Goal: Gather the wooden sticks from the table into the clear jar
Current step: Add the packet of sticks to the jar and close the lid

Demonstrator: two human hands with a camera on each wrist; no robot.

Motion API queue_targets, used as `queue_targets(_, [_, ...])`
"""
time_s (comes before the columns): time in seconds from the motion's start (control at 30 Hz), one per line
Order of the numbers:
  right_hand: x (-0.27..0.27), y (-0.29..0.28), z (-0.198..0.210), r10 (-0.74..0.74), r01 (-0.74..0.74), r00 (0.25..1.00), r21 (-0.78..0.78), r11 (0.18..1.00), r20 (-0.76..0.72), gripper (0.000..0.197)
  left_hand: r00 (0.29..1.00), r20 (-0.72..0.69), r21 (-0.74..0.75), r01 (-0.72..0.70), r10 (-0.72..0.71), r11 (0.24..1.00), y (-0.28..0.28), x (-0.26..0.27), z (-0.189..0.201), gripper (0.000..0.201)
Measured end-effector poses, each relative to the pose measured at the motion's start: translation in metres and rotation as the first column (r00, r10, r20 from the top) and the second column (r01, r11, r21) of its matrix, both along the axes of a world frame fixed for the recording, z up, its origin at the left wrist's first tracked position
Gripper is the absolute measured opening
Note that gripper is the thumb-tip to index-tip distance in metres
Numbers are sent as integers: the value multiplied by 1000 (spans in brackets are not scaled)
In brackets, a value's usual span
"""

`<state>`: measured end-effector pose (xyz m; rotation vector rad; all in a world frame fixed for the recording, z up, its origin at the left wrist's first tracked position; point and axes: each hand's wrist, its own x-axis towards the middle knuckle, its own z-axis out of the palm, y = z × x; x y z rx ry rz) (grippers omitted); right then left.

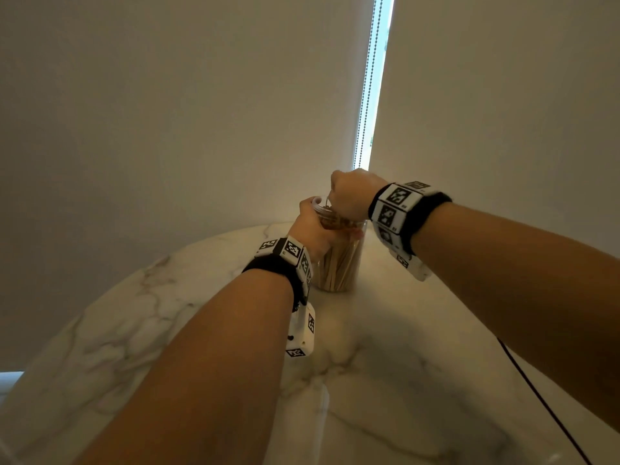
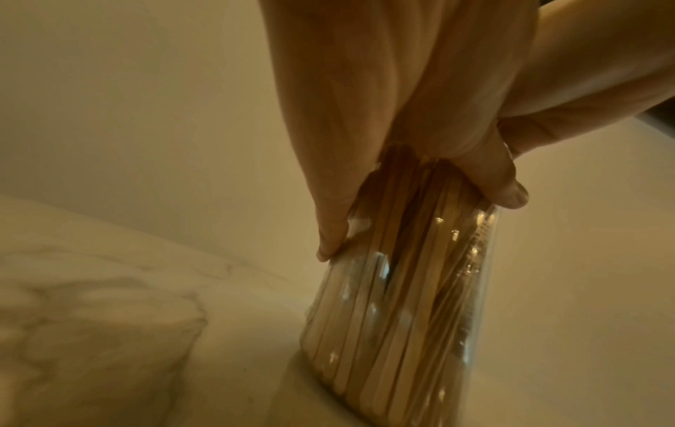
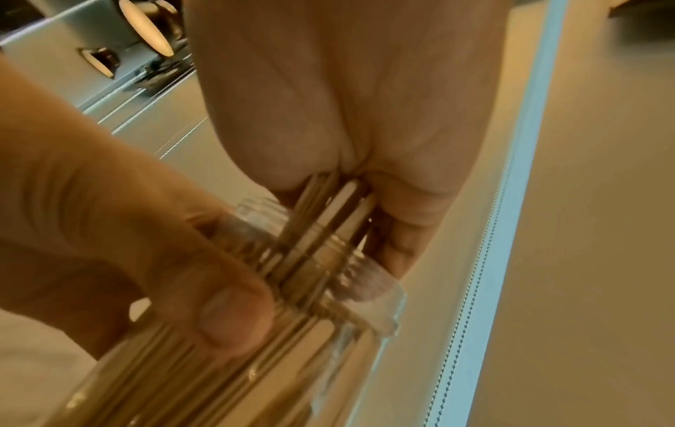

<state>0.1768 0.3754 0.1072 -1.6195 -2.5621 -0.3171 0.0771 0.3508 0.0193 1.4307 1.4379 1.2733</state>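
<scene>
Head view looks down from above; both wrist views sit close, sharing the jar (image 1: pixel 340 263).

We see bare forearms. Each wrist wears a black band (image 1: pixel 268 266) with white marker blocks (image 1: pixel 394 209). The markers show black square patterns.

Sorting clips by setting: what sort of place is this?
Probably a home room: a round marble-look table against a window with roller blinds and a bead chain.
</scene>
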Motion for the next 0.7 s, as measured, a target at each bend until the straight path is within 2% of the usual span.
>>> queue_targets(0.1, [-7,3,2,-37,35,997,-27,999,-70,37,1000,-21,7,-14,15,1000,-1,0,-1,108])
queue_targets(0.23, [-5,5,18,3,-82,958,-265,961,-286,29,997,-71,21,-36,38,999,0,0,-2,109])
queue_targets(0.33, [8,6,21,18,-72,977,-255,964,-211,28,998,-60,13,-25,26,1000,1,-1,-4,113])
queue_targets(0.47, [10,9,7,5,-7,998,-30,1000,-55,33,1000,-26,3,-17,17,1000,0,0,-4,112])
queue_targets(0.53, [4,10,3,58,-57,998,-61,997,23,32,999,-28,4,-20,20,1000,1,0,-5,110])
queue_targets(0.6, [2,8,6,81,-78,997,-139,987,14,29,999,-32,11,-28,29,1000,2,-1,-6,110])
queue_targets(0.7, [5,9,7,85,-85,996,-138,987,-7,32,999,-40,8,-13,13,1000,5,-2,-7,116])
